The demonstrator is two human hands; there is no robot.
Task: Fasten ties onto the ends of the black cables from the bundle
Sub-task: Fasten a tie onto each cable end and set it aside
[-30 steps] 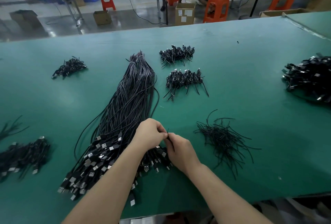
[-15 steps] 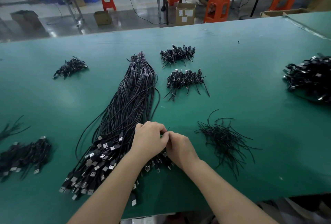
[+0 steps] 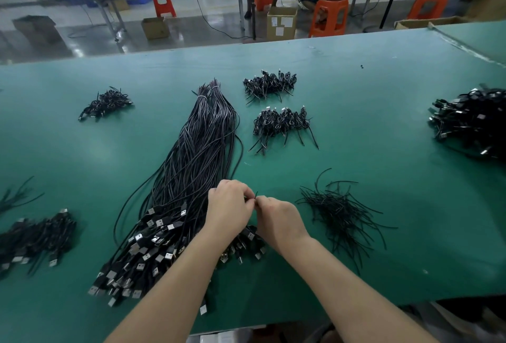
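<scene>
A tie is pinched between the left hand and right hand, while most of the bundle beneath them appears untied, several finished heaps being laid beyond.

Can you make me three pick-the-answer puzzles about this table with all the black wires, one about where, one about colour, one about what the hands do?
1. Where is the loose pile of ties?
A. right of the hands
B. left of the hands
C. on the floor

2. What colour is the table?
A. red
B. green
C. white

3. What are the left hand and right hand doing?
A. lying flat and apart
B. waving in the air
C. pinching a thin black tie together

Answers: 1 A, the pile lies beside the right hand. 2 B, the top is green. 3 C, the fingertips meet over the cable bundle.
</scene>
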